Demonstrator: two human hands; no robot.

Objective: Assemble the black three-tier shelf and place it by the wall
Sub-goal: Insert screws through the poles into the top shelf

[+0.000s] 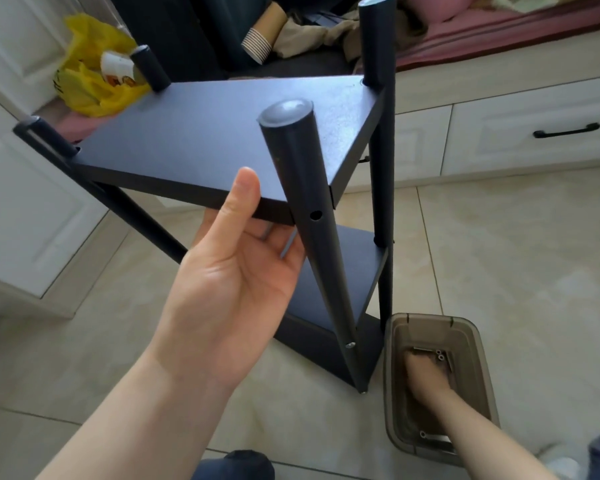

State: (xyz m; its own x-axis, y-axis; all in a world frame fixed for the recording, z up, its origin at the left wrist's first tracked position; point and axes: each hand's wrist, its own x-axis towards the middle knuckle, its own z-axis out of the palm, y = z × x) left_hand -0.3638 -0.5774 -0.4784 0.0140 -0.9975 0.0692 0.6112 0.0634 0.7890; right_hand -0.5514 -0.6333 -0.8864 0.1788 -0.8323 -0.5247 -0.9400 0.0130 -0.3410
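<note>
The black three-tier shelf stands on the tiled floor with its feet pointing up. Its uppermost board (222, 133) faces me, and four round posts run past it. My left hand (229, 282) grips the near edge of this board, thumb on top and fingers underneath, right beside the nearest post (302, 188). That post shows an empty screw hole (315, 215) at board height and a silver screw (350, 345) lower down. My right hand (426, 375) reaches down into a brown translucent box (478, 341) with small metal screws (440, 356); its fingertips are hidden.
White drawer units (534, 133) with black handles run along the back right, and a white cabinet (25, 202) stands at the left. A yellow plastic bag (90, 81) lies behind the shelf. Clothes and pink bedding are piled at the back. My knees show at the bottom edge.
</note>
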